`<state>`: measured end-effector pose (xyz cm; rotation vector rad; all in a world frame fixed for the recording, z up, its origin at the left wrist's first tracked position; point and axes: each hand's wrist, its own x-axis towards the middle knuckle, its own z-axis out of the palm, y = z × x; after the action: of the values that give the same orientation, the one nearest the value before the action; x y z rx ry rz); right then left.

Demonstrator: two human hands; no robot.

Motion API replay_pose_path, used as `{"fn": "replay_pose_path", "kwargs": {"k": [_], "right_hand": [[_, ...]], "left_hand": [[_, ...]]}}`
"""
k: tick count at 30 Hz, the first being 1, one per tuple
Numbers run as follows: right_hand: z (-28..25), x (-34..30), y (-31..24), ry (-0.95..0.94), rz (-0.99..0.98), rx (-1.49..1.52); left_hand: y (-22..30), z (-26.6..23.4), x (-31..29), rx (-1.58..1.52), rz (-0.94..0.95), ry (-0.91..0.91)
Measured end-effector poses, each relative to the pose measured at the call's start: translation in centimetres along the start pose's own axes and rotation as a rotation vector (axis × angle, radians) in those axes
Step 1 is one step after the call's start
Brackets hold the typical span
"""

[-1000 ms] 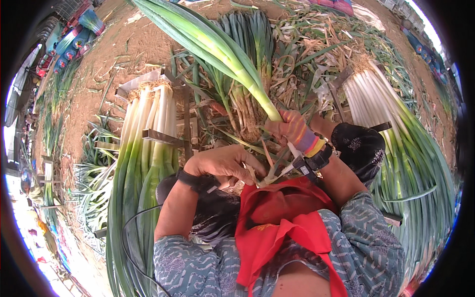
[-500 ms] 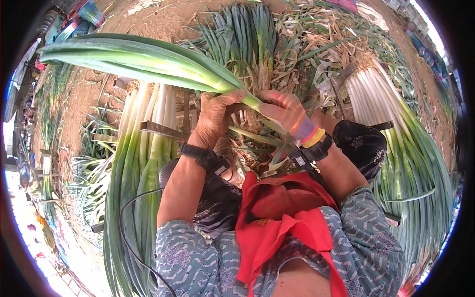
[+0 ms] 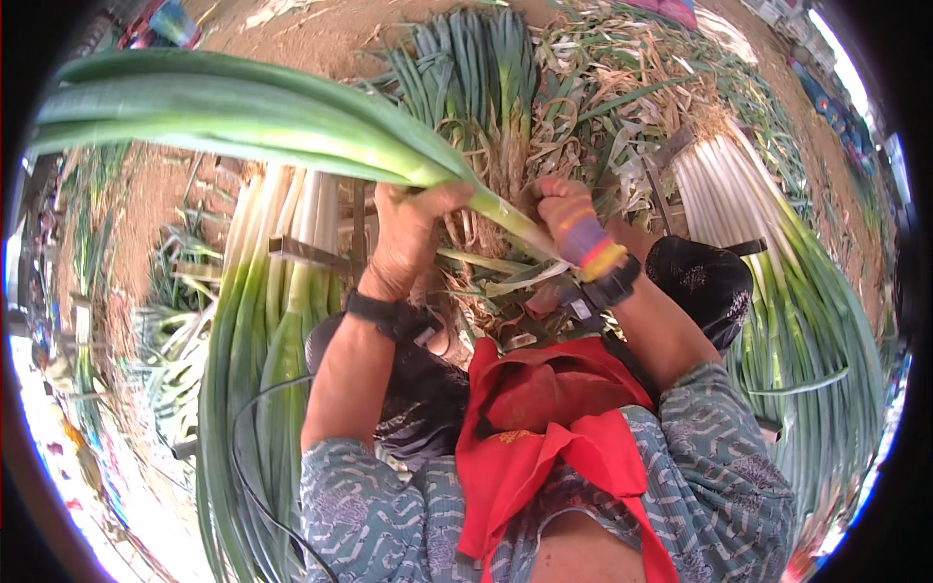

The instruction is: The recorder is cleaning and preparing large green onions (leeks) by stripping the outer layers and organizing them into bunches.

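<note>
The 3 o'clock leek bundle (image 3: pixel 802 316) and 9 o'clock leek bundle (image 3: pixel 243 379) lie apart, room between. The held leek (image 3: pixel 282 121) stretches toward the 10 o'clock edge; left hand (image 3: pixel 410 225) grasps its stalk, right hand (image 3: pixel 575 228) curls near its base, grip unclear.

Ground of bare brown earth (image 3: pixel 326 41), overlaid at the upper centre and right with a litter of dry tan and green leaf scraps (image 3: pixel 641 83). Furniture: one low left-hand rack of grey square metal bar (image 3: pixel 309 255) and one low right-hand rack of dark metal bar (image 3: pixel 748 247), set well apart. Light: bright, bleaching to a white glare (image 3: pixel 92 544) along the lower-left rim, with a narrow white strip (image 3: pixel 842 63) at upper right.
</note>
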<state>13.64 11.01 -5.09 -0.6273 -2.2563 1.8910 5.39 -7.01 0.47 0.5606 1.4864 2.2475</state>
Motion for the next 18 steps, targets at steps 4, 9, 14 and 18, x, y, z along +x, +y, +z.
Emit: {"fn": "replay_pose_path", "kwargs": {"k": [4, 9, 14, 18], "right_hand": [[0.1, -3.3, -2.0, -0.145, 0.035, 0.395], [1.7, -3.9, -3.9, 0.057, -0.700, -0.400], [1.8, -3.4, -3.8, 0.067, -0.797, -0.365], [1.9, -2.9, -2.5, 0.081, -0.744, -0.485]], "left_hand": [[0.5, -0.5, 0.2, -0.058, -0.109, -0.024], [0.4, -0.7, 0.3, -0.140, -0.173, 0.033], [0.1, -0.7, 0.3, -0.105, -0.240, 0.073], [-0.4, -0.8, 0.4, -0.165, -0.301, 0.041]]}}
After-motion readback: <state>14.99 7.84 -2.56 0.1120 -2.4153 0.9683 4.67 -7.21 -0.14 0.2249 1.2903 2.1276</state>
